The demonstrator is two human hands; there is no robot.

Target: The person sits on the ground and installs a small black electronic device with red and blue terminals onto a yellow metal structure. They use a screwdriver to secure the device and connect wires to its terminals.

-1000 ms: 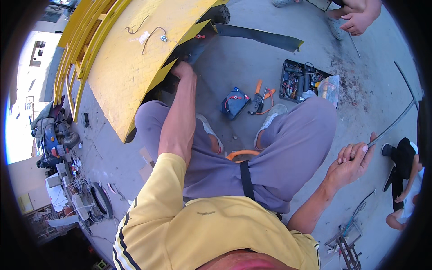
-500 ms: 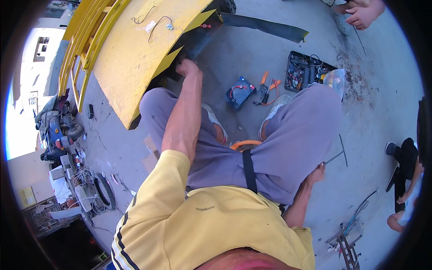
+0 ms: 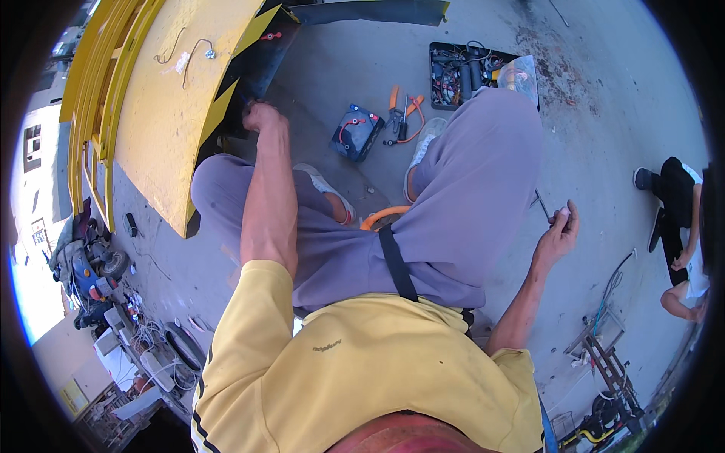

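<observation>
Left grip [image 3: 261, 116] curled at the open side of a yellow metal body [image 3: 162, 98]; right grip [image 3: 556, 241] beside a thin metal tool [image 3: 543, 204].

Left fingers bent, tips hidden; cannot tell if holding anything. Right thumb and fingers slightly parted near one end of the tool, just right of the right knee; cannot tell if touching or only close. On the floor [image 3: 596, 143] ahead, a dark boxy battery [image 3: 362, 140] with a red lead on top; just right of it, orange-handled pliers [image 3: 393, 98] and a dark-handled screwdriver [image 3: 402, 130]; farther right, a black case [image 3: 433, 84] packed with tools and wires, with a clear plastic bag [image 3: 519, 77] at its right end. Far right, a person [image 3: 672, 204] in dark trousers; far left, a motorbike [image 3: 84, 273].
</observation>
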